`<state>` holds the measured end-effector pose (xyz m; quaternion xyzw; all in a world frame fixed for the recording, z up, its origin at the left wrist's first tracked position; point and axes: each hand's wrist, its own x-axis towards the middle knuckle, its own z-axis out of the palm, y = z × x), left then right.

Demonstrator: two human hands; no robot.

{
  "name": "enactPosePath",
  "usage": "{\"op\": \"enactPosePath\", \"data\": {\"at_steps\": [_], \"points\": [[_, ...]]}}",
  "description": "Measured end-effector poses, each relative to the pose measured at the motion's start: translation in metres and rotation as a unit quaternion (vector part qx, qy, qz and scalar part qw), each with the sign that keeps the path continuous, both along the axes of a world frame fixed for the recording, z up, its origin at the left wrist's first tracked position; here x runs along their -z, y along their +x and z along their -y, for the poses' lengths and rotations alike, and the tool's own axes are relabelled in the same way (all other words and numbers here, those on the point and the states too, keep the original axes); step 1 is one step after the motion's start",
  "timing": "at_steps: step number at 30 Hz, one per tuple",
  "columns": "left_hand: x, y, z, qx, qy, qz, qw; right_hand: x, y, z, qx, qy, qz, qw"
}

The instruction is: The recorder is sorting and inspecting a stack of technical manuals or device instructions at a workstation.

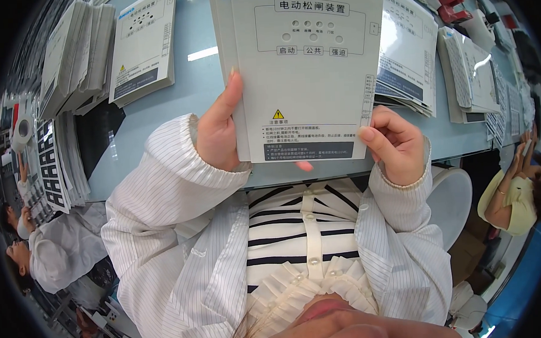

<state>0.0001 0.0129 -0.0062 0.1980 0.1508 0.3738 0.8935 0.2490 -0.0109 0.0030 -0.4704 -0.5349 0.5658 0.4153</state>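
Note:
Two or more light grey printed panel sheets [309,83] are held up in front of me, the front one facing me with rows of small round holes or circles and a dark band along its bottom. Behind it, another sheet [224,26] sticks out a little at the left edge. My left hand [220,129] grips the sheets by their lower left side, thumb in front and fingertips showing below the bottom edge. At the lower right corner, my right hand [396,145] pinches the edge between thumb and curled fingers.
A pile of like sheets [147,41] lies at the left, beside taller stacks [75,50]. More sheets [407,54] lie behind the held ones, right of them. Another stack [465,70] stands farther right on the pale blue table [197,87]. Other people sit at both sides.

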Motion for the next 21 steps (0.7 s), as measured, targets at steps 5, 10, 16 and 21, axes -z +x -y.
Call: {"op": "enactPosePath", "data": {"at_steps": [5, 10, 16, 21], "points": [[-0.001, 0.001, 0.000, -0.013, -0.026, 0.028, 0.999, -0.005, 0.005, -0.002, 0.052, 0.039, 0.041, 0.997], [0.000, -0.006, -0.002, -0.041, -0.017, 0.017, 0.999, -0.011, 0.030, -0.010, 0.236, 0.071, 0.051, 0.968], [0.002, -0.039, -0.020, -0.166, 0.050, -0.180, 0.968, 0.011, 0.059, -0.030, 0.313, 0.219, 0.304, 0.873], [-0.037, -0.086, -0.048, -0.379, 0.221, -0.416, 0.796, 0.004, 0.046, -0.029, 0.346, 0.240, 0.396, 0.816]]}}
